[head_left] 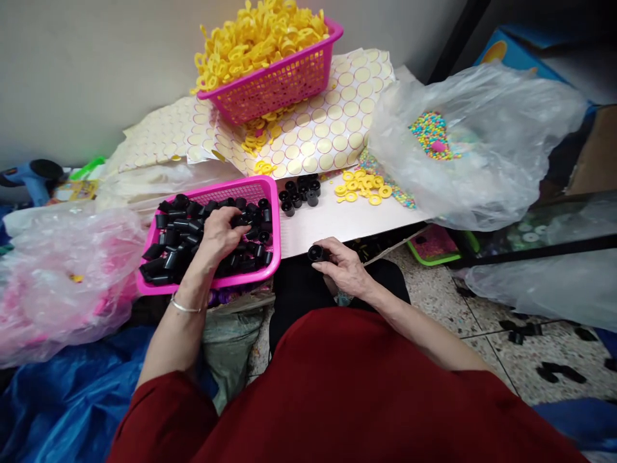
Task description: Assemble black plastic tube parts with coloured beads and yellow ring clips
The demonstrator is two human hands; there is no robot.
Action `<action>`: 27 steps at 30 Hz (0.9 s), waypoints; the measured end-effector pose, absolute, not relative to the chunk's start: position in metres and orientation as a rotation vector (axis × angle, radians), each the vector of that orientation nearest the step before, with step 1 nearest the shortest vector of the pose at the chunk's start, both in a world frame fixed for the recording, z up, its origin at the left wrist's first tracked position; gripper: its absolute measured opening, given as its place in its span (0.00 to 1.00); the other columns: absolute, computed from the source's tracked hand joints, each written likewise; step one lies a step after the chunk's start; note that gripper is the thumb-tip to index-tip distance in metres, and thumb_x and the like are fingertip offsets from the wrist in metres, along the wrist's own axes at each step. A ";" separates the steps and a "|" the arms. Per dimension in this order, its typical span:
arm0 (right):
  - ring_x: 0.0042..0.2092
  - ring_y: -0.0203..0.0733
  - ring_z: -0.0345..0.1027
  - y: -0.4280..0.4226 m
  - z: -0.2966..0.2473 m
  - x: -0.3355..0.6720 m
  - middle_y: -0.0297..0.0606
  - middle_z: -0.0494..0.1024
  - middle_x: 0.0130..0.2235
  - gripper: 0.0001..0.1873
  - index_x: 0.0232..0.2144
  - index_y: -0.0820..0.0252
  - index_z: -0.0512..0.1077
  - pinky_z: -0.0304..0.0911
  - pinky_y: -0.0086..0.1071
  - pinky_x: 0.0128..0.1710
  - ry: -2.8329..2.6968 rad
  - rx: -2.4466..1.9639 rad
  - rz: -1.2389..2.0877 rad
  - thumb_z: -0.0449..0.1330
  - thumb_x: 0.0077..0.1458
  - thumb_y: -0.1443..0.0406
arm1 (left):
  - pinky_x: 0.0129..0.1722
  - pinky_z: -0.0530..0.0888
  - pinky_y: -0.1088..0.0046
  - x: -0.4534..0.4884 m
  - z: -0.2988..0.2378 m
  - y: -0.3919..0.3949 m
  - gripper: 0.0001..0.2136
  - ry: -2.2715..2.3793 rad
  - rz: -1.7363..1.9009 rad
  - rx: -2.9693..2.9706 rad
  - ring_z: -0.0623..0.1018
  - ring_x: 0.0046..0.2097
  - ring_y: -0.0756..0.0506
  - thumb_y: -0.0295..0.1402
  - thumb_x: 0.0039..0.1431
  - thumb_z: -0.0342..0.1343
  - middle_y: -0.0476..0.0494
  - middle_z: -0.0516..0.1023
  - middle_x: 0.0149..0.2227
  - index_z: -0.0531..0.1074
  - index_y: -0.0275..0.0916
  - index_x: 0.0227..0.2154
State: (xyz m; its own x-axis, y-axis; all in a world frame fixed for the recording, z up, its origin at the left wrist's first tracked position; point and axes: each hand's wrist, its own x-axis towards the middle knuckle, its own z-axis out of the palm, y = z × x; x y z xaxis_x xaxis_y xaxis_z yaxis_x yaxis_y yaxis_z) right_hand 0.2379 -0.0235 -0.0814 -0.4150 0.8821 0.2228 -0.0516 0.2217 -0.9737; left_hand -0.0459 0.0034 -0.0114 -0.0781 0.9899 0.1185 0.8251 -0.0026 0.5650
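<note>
Inside a pink basket (276, 241) of black plastic cylinders (178, 254), my left hand (222, 231) reaches down with thumb and fingers apart. Black pieces lie around and under its fingertips, none clearly gripped. Over my lap, just off the table's front edge, my right hand (344, 265) pinches a black hollow cylinder (316, 253), its round opening turned toward me. A small group of upright black cylinders (299, 193) stands on the white table (328, 225), right of the basket. Yellow plastic rings with tabs (364, 186) lie in a loose pile farther right.
Behind, a magenta basket (274, 87) heaped with yellow rings rests on sheets of round stickers (332, 128). A clear plastic bag (482, 148) with coloured beads (434, 134) bulges at right. Another plastic bag (72, 276) is at left. Black pieces (559, 372) lie on the floor.
</note>
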 end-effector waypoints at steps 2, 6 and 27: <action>0.39 0.37 0.66 -0.023 -0.069 0.236 0.36 0.70 0.38 0.15 0.44 0.58 0.70 0.65 0.33 0.40 -1.671 -0.718 1.238 0.62 0.53 0.65 | 0.42 0.73 0.69 -0.023 -0.005 -0.007 0.11 1.840 0.983 1.711 0.73 0.39 0.48 0.31 0.51 0.62 0.50 0.71 0.32 0.70 0.39 0.38; 0.38 0.37 0.66 -0.024 -0.042 0.229 0.37 0.72 0.37 0.17 0.45 0.60 0.69 0.65 0.33 0.39 -1.761 -0.607 1.019 0.63 0.54 0.61 | 0.36 0.76 0.70 0.039 0.005 -0.029 0.17 1.251 1.307 0.922 0.76 0.34 0.49 0.38 0.48 0.65 0.47 0.76 0.34 0.72 0.40 0.40; 0.36 0.40 0.65 -0.029 -0.042 0.240 0.37 0.70 0.34 0.09 0.40 0.60 0.69 0.64 0.33 0.37 -1.808 -0.882 0.806 0.59 0.55 0.65 | 0.29 0.76 0.77 0.096 -0.005 -0.032 0.17 1.243 1.524 0.803 0.77 0.28 0.52 0.34 0.35 0.73 0.51 0.78 0.27 0.76 0.38 0.30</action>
State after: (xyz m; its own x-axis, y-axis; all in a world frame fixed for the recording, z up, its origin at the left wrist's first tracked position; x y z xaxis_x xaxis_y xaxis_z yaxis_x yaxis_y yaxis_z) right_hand 0.2399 -0.0288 -0.0424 -0.3027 0.8382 0.4536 0.2224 0.5249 -0.8216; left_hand 0.0960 -0.0317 -0.0049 -0.3079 0.9477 -0.0843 -0.2727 -0.0031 0.9621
